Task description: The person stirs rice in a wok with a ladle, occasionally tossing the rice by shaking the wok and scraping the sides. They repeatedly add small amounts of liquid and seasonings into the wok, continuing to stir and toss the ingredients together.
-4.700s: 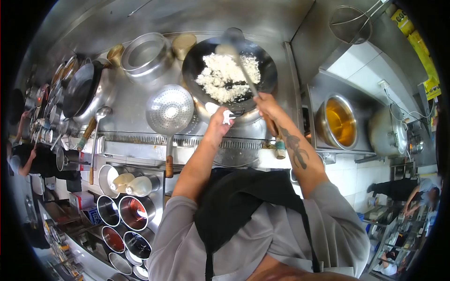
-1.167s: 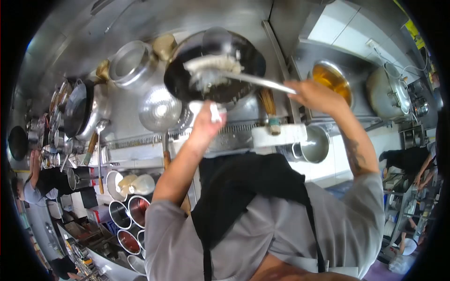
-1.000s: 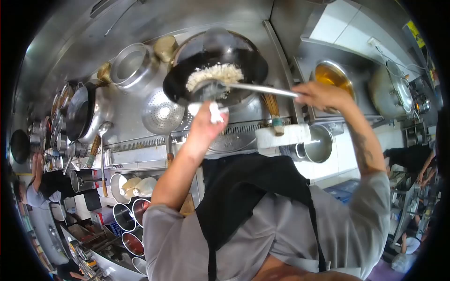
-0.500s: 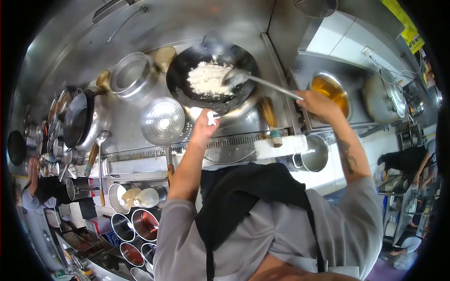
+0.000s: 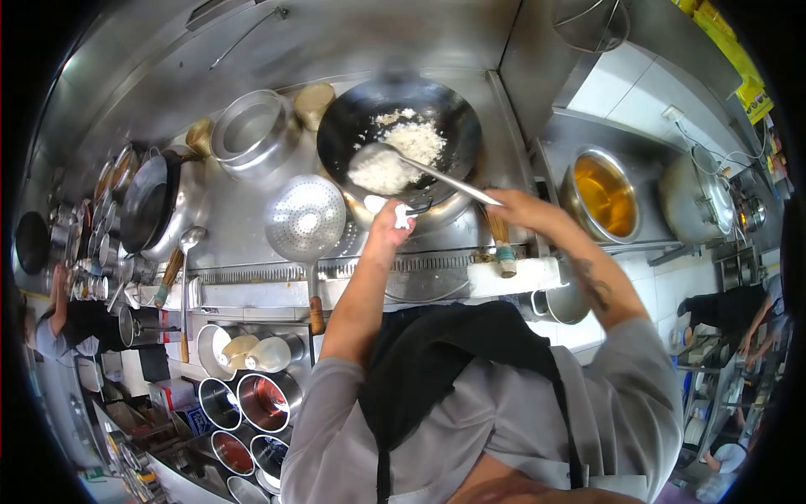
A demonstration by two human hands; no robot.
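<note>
One black wok (image 5: 457,109) is on the stove (image 5: 239,214). One ladle (image 5: 453,181), grasped by the right hand (image 5: 518,208), touches the white grainy food (image 5: 421,141) inside. This food is partly loose, partly clumped; mixing seems partway. The left hand (image 5: 385,232) grips one white cloth (image 5: 401,217) at the wok handle (image 5: 423,208).

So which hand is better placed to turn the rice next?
Probably the right hand: it grips the ladle, its bowl at the rice; the left hand holds a cloth by the wok handle.
</note>
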